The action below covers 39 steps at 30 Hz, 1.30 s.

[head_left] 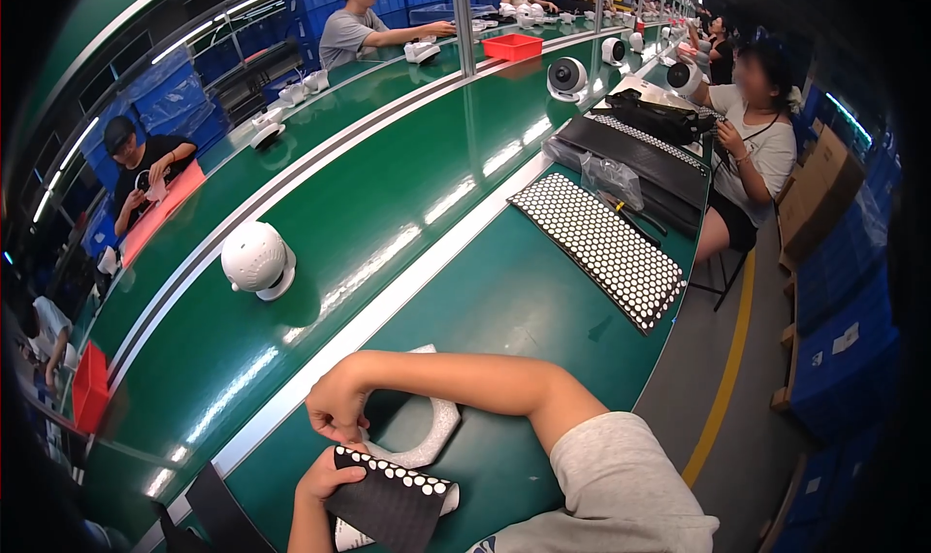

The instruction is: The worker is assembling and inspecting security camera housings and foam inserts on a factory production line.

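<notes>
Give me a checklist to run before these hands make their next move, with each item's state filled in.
1. Left hand has a grip on the small dotted sheet: ok, thumb over its dotted edge.
2. Small dotted sheet held flat: not ok, it is curled.
3. Right hand has a dot between its fingertips: cannot tell, too small to see.
4. White curved piece fully in sight: not ok, the right forearm covers part of it.
5. Larger dotted sheet lying dots up on the green table: ok.
</notes>
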Each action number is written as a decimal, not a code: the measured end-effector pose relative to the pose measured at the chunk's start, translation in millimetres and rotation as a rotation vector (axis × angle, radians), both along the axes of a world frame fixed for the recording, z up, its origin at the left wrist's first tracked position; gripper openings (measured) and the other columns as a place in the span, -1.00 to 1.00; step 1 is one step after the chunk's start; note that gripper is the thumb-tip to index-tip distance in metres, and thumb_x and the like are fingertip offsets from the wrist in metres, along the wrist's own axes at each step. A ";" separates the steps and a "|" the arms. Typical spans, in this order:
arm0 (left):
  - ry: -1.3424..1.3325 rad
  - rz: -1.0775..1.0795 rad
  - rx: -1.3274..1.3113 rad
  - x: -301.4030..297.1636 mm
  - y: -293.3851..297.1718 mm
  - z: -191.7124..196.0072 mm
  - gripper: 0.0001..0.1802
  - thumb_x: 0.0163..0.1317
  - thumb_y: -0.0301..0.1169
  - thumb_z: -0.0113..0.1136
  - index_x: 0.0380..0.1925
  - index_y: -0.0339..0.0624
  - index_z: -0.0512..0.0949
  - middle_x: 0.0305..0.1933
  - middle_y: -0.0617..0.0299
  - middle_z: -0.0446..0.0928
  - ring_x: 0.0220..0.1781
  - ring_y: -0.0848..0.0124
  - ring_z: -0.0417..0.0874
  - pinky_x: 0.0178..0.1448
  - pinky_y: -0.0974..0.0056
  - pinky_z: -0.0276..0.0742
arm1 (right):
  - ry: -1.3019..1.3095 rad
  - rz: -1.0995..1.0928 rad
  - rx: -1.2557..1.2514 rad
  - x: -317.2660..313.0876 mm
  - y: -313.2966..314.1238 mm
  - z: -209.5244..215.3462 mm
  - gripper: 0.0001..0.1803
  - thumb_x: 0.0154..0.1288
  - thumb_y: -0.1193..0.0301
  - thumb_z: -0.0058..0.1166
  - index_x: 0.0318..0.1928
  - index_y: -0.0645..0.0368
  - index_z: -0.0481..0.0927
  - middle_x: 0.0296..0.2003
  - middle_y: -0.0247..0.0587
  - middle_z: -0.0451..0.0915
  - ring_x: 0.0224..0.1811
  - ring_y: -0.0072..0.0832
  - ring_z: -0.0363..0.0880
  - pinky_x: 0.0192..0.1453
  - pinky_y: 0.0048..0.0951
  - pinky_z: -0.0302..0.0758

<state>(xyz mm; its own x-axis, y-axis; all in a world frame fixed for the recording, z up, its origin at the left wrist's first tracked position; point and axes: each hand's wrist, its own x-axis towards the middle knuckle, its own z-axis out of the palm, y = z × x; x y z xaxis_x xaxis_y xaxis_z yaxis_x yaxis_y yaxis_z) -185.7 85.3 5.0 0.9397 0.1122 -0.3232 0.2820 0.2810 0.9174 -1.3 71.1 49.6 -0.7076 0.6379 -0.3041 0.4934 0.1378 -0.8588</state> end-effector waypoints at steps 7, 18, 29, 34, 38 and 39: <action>-0.009 -0.001 0.035 -0.4 0.5 -2.4 -0.73 -0.16 -0.40 0.20 -0.43 -0.28 0.44 -0.41 0.30 0.43 -0.32 0.51 0.40 -0.19 0.46 0.29 | -0.001 0.002 0.005 0.1 -2.0 3.1 -0.75 -0.32 0.59 0.23 -0.48 0.25 0.50 -0.66 -0.30 0.42 -0.62 -0.52 0.46 -0.57 -0.56 0.43; 0.000 -0.019 0.035 -0.3 -1.3 -2.1 -0.75 -0.16 -0.39 0.18 -0.45 -0.26 0.43 -0.43 0.31 0.42 -0.35 0.53 0.39 -0.22 0.46 0.28 | -0.005 -0.004 0.008 0.1 -4.6 3.6 -0.76 -0.33 0.60 0.23 -0.51 0.26 0.51 -0.65 -0.30 0.41 -0.61 -0.52 0.47 -0.57 -0.55 0.42; 0.069 -0.018 0.135 -3.1 4.4 -3.1 -0.65 -0.12 -0.34 0.21 -0.31 -0.25 0.44 -0.31 0.30 0.44 -0.23 0.52 0.41 -0.10 0.43 0.30 | -0.007 0.043 0.064 0.7 2.2 1.2 -0.84 -0.26 0.54 0.17 -0.54 0.23 0.50 -0.66 -0.25 0.48 -0.64 -0.51 0.49 -0.58 -0.54 0.41; 0.009 -0.116 0.194 -1.7 10.1 -16.1 -0.54 -0.04 -0.26 0.19 -0.13 -0.20 0.38 -0.14 0.27 0.41 -0.07 0.48 0.37 0.05 0.35 0.26 | 0.011 0.109 0.103 -0.6 10.6 -12.9 -0.97 -0.08 0.52 -0.02 -0.59 0.16 0.46 -0.69 -0.37 0.46 -0.67 -0.64 0.36 -0.62 -0.55 0.29; -0.047 -0.151 0.095 -8.5 5.1 -23.1 -0.59 -0.02 -0.25 0.18 -0.21 -0.27 0.41 -0.24 0.29 0.44 -0.18 0.53 0.40 -0.06 0.39 0.32 | -0.123 0.109 0.098 -10.0 9.0 -7.1 -0.90 -0.05 0.51 0.00 -0.44 0.15 0.53 -0.57 -0.40 0.53 -0.54 -0.69 0.42 -0.45 -0.60 0.38; -0.115 -0.121 0.124 -8.4 4.7 -31.8 -0.61 -0.01 -0.25 0.18 -0.22 -0.28 0.42 -0.28 0.29 0.46 -0.22 0.53 0.41 -0.10 0.40 0.34 | -0.139 0.065 0.132 -14.1 3.3 2.0 -0.88 -0.09 0.48 0.08 -0.43 0.14 0.55 -0.57 -0.40 0.54 -0.51 -0.69 0.44 -0.41 -0.60 0.40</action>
